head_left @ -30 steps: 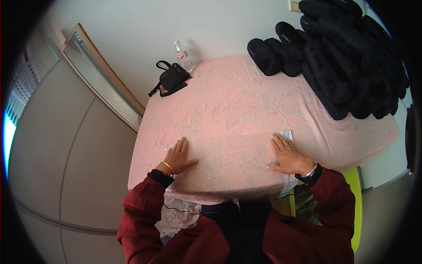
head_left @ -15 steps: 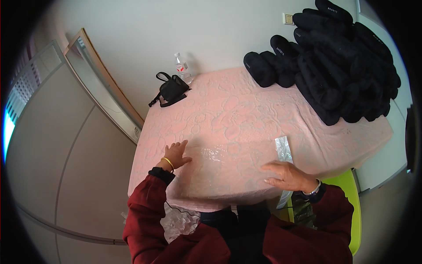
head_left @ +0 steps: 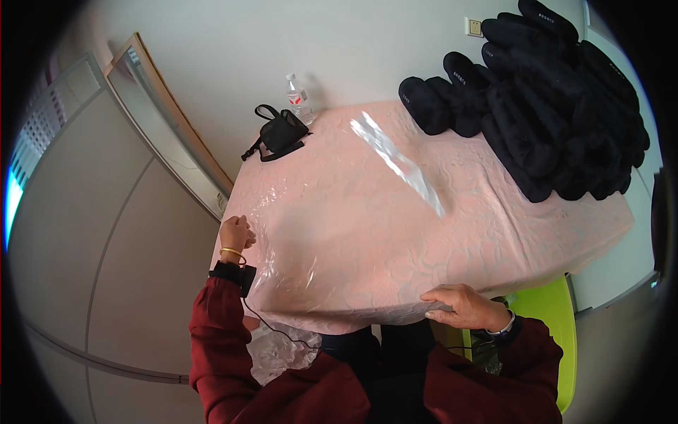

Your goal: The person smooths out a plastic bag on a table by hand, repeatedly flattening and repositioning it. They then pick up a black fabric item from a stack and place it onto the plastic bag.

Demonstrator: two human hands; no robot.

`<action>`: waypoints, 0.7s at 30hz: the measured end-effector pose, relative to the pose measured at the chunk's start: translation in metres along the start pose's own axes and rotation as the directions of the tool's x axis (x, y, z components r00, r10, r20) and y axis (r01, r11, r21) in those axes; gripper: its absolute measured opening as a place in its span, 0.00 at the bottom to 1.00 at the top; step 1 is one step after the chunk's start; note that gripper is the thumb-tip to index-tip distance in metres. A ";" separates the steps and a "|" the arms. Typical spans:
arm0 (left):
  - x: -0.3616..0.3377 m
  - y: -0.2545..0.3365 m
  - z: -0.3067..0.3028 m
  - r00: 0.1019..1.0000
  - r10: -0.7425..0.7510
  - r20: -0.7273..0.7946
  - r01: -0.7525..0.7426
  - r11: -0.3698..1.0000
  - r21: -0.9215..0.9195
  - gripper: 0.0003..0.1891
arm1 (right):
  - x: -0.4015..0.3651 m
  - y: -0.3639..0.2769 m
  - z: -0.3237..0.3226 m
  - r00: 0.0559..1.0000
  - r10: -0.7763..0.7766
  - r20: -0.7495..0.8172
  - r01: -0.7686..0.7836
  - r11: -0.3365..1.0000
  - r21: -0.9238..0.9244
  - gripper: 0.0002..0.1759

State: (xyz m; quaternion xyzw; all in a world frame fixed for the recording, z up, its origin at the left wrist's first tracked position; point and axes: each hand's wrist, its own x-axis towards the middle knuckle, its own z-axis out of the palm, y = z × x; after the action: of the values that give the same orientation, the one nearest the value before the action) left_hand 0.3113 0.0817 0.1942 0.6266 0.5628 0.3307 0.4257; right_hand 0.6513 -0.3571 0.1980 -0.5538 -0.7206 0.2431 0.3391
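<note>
Head view: plastic sheet (head_left: pixel 332 233) is pinched at its edges by left hand (head_left: pixel 236 233) and right hand (head_left: pixel 462 305) fingers; easily torn if yanked unevenly.

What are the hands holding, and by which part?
A clear plastic sheet, spread over the pink tablecloth: the left hand grips its left edge, the right hand its near right edge.
</note>
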 end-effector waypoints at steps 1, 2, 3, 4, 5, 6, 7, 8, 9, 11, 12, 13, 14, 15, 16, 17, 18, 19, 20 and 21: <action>-0.001 -0.003 -0.002 1.000 -0.001 -0.003 0.001 1.000 0.003 0.17 | 0.000 0.001 0.001 1.000 -0.003 0.006 0.003 1.000 -0.009 0.19; -0.005 -0.008 -0.003 1.000 -0.004 0.016 0.003 1.000 0.007 0.16 | 0.001 0.002 0.001 1.000 -0.007 0.012 0.007 1.000 -0.019 0.19; -0.010 -0.014 -0.005 0.999 -0.006 0.036 0.005 1.000 0.011 0.16 | 0.001 0.005 0.003 1.000 -0.009 0.012 0.009 1.000 -0.016 0.19; -0.015 -0.019 -0.006 0.998 -0.008 0.057 0.007 1.000 0.016 0.15 | 0.001 0.009 0.007 1.000 0.000 -0.017 0.001 1.000 0.021 0.20; -0.025 -0.016 -0.004 0.998 -0.010 0.057 0.009 1.000 0.018 0.15 | 0.000 0.014 0.010 0.999 0.012 -0.045 -0.009 0.998 0.058 0.20; -0.036 -0.015 0.002 0.996 -0.018 0.083 0.017 1.000 0.013 0.15 | -0.001 0.017 0.013 0.997 0.027 -0.073 -0.020 0.995 0.095 0.21; -0.048 -0.014 0.009 0.994 -0.026 0.111 0.026 1.000 0.007 0.15 | 0.000 0.018 0.015 0.997 0.032 -0.071 -0.025 0.995 0.097 0.21; -0.058 -0.014 0.015 0.990 -0.036 0.139 0.036 0.999 0.001 0.14 | 0.001 0.018 0.016 0.993 0.052 -0.110 -0.038 0.992 0.123 0.22; -0.065 -0.018 0.020 0.989 -0.040 0.143 0.041 0.999 0.001 0.14 | 0.003 0.018 0.018 0.986 0.073 -0.148 -0.051 0.988 0.148 0.23; -0.076 -0.024 0.026 0.977 -0.029 0.211 0.034 0.999 -0.022 0.13 | 0.005 0.018 0.019 0.978 0.104 -0.183 -0.071 0.982 0.175 0.24; -0.081 -0.027 0.029 0.970 -0.022 0.244 0.032 0.999 -0.034 0.13 | 0.005 0.018 0.019 0.969 0.147 -0.199 -0.108 0.975 0.195 0.25; -0.088 -0.029 0.032 0.968 -0.027 0.249 0.036 0.999 -0.034 0.13 | 0.005 0.018 0.020 0.958 0.190 -0.213 -0.143 0.966 0.215 0.26; -0.094 -0.030 0.035 0.957 -0.001 0.289 0.014 0.999 -0.044 0.13 | 0.006 0.018 0.020 0.946 0.231 -0.227 -0.177 0.956 0.235 0.28; -0.101 -0.030 0.037 0.944 0.025 0.329 -0.007 0.998 -0.054 0.12 | 0.007 0.019 0.021 0.945 0.237 -0.226 -0.183 0.955 0.234 0.28; -0.109 -0.031 0.039 0.928 0.050 0.369 -0.028 0.997 -0.066 0.12 | 0.008 0.019 0.022 0.925 0.267 -0.272 -0.204 0.950 0.237 0.29; -0.117 -0.030 0.040 0.926 0.046 0.375 -0.023 0.998 -0.067 0.12 | 0.009 0.018 0.023 0.901 0.297 -0.317 -0.226 0.943 0.243 0.29; -0.126 -0.030 0.041 0.918 0.064 0.392 -0.029 0.995 -0.095 0.12 | 0.008 0.019 0.025 0.873 0.326 -0.362 -0.247 0.937 0.248 0.30; -0.135 -0.028 0.042 0.909 0.082 0.408 -0.034 0.992 -0.123 0.11 | 0.008 0.021 0.027 0.871 0.333 -0.361 -0.254 0.935 0.248 0.30; -0.142 -0.028 0.043 0.900 0.100 0.425 -0.038 0.988 -0.151 0.11 | 0.008 0.025 0.031 0.852 0.362 -0.378 -0.248 0.915 0.317 0.30; -0.148 -0.029 0.044 0.897 0.096 0.432 -0.033 0.988 -0.152 0.11 | 0.007 0.029 0.034 0.832 0.391 -0.394 -0.238 0.892 0.384 0.30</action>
State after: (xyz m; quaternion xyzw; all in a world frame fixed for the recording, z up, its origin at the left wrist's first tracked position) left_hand 0.3163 -0.0715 0.1594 0.6715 0.4068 0.2344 0.5732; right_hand 0.6429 -0.3416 0.1559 -0.6455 -0.4676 0.2708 0.5398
